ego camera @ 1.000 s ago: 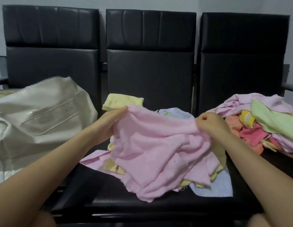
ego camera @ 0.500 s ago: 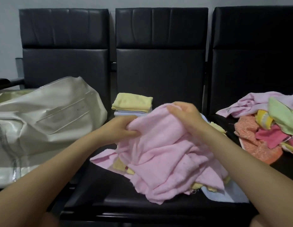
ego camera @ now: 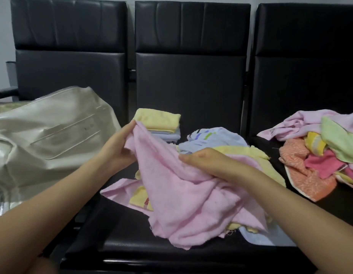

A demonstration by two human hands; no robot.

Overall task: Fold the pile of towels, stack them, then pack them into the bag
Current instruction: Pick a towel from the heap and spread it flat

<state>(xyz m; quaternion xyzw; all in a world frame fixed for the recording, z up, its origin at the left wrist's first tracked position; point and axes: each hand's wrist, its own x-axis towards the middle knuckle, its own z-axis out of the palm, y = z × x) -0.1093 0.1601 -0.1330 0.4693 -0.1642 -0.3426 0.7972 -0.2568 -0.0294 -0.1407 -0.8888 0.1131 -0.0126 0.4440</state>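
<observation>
The pink towel (ego camera: pixel 183 196) is pinched by both hands — left hand (ego camera: pixel 117 149), right hand (ego camera: pixel 205 162) — just before the folded stack (ego camera: pixel 159 124); corners should be found first.

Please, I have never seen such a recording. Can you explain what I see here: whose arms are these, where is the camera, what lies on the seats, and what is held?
No machine here: a person wears a camera on the head, looking down at their own arms. The left hand and right hand both grip a crumpled pink towel over the middle black seat. Under it lie more loose towels. Behind is a small folded stack, yellow on top. A cream bag lies on the left seat, and an unfolded pile of towels on the right seat.
</observation>
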